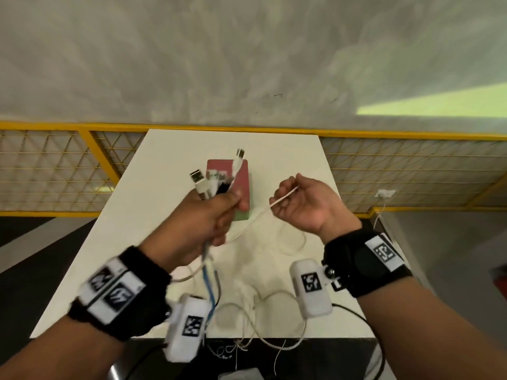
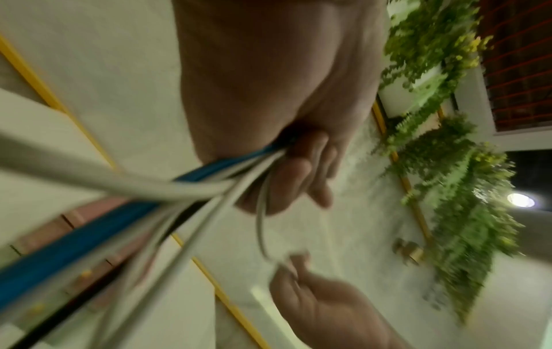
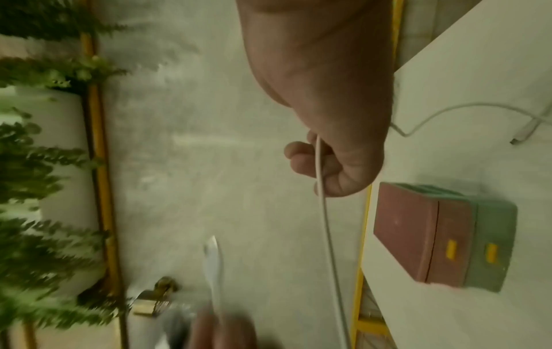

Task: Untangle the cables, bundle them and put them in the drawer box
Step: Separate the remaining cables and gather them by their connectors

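Observation:
My left hand (image 1: 211, 215) is raised above the white table (image 1: 153, 204) and grips a bundle of cables (image 1: 212, 181): white, blue and black ones, with USB plugs sticking up out of the fist. The left wrist view shows the strands (image 2: 185, 181) running out under the curled fingers. My right hand (image 1: 299, 204) pinches one thin white cable (image 1: 255, 215) that stretches from the left fist; in the right wrist view this cable (image 3: 324, 212) passes over the curled fingers. The red and green drawer box (image 1: 242, 185) stands on the table behind the left hand, also seen as the box (image 3: 442, 236), with its drawers closed.
Loose white cable loops (image 1: 274, 319) lie on the near part of the table and hang over its front edge. A yellow mesh fence (image 1: 55, 165) runs behind the table before a grey wall. Green plants (image 2: 448, 165) hang on that wall.

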Motion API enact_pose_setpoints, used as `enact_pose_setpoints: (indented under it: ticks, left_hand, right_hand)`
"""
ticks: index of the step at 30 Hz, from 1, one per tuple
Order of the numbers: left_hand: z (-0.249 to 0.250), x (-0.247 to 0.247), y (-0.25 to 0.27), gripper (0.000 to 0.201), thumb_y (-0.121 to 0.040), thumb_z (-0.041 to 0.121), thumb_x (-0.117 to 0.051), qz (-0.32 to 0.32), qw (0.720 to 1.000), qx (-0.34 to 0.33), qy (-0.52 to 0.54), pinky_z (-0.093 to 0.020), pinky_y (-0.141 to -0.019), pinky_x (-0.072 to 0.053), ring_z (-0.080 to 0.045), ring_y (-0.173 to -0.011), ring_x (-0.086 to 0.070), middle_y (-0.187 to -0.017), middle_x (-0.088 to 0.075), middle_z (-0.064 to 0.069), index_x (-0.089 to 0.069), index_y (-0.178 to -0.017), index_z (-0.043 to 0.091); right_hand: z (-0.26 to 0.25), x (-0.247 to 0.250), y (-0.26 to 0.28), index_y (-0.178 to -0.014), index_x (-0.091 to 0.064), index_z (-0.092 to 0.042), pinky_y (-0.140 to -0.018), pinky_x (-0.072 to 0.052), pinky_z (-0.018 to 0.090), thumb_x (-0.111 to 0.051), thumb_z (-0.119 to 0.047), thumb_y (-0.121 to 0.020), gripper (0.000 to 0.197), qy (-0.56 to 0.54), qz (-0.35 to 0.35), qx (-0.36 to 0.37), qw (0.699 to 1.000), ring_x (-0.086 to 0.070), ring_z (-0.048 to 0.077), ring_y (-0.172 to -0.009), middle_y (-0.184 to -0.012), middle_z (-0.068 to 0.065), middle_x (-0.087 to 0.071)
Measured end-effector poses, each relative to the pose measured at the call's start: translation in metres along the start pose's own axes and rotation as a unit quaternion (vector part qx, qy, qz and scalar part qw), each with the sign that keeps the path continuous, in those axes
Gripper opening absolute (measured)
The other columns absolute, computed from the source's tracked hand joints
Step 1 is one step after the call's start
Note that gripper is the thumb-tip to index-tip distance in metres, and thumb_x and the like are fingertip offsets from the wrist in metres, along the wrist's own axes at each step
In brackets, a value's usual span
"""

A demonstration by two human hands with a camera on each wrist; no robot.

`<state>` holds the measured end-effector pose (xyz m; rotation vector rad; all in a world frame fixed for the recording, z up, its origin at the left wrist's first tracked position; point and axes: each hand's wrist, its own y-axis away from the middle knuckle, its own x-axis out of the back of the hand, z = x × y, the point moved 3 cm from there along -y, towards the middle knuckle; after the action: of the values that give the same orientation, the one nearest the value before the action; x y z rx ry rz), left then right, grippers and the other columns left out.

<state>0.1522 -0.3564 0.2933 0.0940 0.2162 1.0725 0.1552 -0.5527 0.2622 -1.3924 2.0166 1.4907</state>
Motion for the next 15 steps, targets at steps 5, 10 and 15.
enact_pose_setpoints:
  ticks: [5, 10, 15]
  left_hand:
    - [-0.031, 0.106, 0.032, 0.031, -0.096, 0.026, -0.058, 0.082, 0.949, 0.176, -0.249, -0.020, -0.044, -0.017, -0.013, -0.043, -0.023, -0.053, -0.032, -0.001, -0.067, -0.083, -0.001]
    - [-0.010, 0.123, 0.026, 0.029, -0.097, 0.027, -0.058, 0.260, 0.952, -0.001, -0.165, -0.020, -0.042, -0.027, -0.014, -0.044, -0.034, -0.063, -0.051, -0.004, -0.072, -0.076, 0.012]
    - [0.018, 0.019, -0.003, 0.012, -0.092, 0.021, -0.064, 0.205, 0.957, -0.131, -0.156, -0.017, -0.040, -0.033, -0.005, -0.039, -0.045, -0.065, -0.067, 0.002, -0.074, -0.086, 0.015]
  right_hand:
    - [-0.018, 0.034, -0.011, -0.070, -0.044, -0.016, -0.070, -0.042, 0.032, -0.030, -0.030, -0.103, 0.038, -0.055, 0.059, 0.037, 0.996, -0.040, 0.014, -0.056, -0.061, -0.003, -0.044]
    - [0.016, 0.039, -0.013, -0.073, -0.049, -0.019, -0.063, -0.036, 0.028, -0.037, -0.029, -0.101, 0.032, 0.045, 0.071, 0.019, 0.996, -0.040, 0.014, -0.055, -0.060, -0.002, -0.042]
    - [0.054, -0.001, 0.002, -0.089, -0.060, -0.018, -0.079, -0.048, 0.041, -0.043, -0.026, -0.098, 0.021, 0.108, -0.048, -0.013, 0.993, -0.065, 0.024, -0.086, -0.091, 0.007, -0.066]
